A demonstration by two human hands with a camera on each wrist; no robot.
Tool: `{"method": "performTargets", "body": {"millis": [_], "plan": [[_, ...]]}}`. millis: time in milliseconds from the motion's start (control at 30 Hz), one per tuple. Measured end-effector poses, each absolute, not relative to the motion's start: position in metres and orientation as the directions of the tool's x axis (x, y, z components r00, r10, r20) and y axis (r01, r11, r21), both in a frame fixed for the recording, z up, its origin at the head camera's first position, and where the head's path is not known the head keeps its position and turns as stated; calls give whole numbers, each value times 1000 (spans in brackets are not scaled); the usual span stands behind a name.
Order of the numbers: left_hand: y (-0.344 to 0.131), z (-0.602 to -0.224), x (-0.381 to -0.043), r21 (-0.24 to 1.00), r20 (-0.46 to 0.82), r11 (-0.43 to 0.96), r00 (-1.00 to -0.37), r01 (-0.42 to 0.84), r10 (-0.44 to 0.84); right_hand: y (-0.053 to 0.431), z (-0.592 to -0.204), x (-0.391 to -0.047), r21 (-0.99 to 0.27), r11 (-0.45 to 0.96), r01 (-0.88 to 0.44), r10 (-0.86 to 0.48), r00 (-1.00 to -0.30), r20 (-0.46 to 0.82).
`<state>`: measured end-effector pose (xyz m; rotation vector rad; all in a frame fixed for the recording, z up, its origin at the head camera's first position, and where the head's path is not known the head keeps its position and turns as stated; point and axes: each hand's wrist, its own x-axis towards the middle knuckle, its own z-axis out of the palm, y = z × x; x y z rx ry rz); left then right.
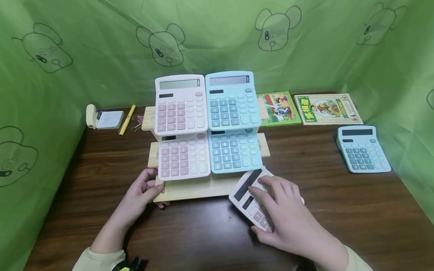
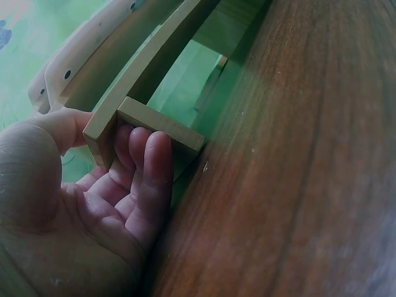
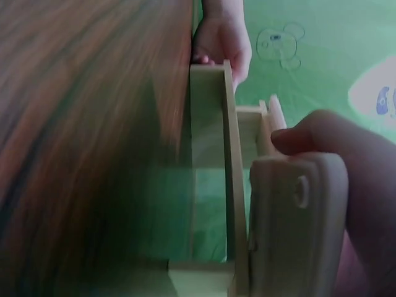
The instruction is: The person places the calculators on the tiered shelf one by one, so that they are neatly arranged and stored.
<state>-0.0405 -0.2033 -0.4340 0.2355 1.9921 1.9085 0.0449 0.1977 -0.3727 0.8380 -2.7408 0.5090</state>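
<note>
My left hand [image 1: 140, 194] grips the left end of the lowest board of a stepped wooden rack [image 1: 203, 188]; in the left wrist view the thumb is on top and the fingers curl beneath. My right hand [image 1: 285, 210] holds a pink-and-white calculator [image 1: 247, 188], turned at an angle, at the right end of that board. The right wrist view shows this calculator [image 3: 297, 216] close beside the board's edge. On the upper steps stand two pink calculators [image 1: 179, 113] [image 1: 184, 160] at left and two blue ones [image 1: 234, 101] [image 1: 234, 150] at right.
Another blue calculator [image 1: 364, 150] lies on the brown table at the right. Behind are two picture books [image 1: 281, 109] [image 1: 329, 109]. At the left lie a white pad [image 1: 110, 119], a yellow pen [image 1: 127, 120] and binder clips [image 1: 137, 126]. Green cloth [image 1: 217, 37] surrounds the table.
</note>
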Motion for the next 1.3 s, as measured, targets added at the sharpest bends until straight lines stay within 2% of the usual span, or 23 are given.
{"method": "performTargets", "body": {"millis": [433,700,1300], "plan": [[-203,-434,-40,989,-149,66,-920,-134,363,191,-370,49,-325,729,-602,-571,-797,196],[-203,-433,-41,990,-138,59,-920,-125,366,198,-372,42,-290,674,-680,-650,-732,204],[-202,-434,-41,993,-116,59,-913,-101,390,188,-376,31,-267,625,-734,-713,-675,187]]}}
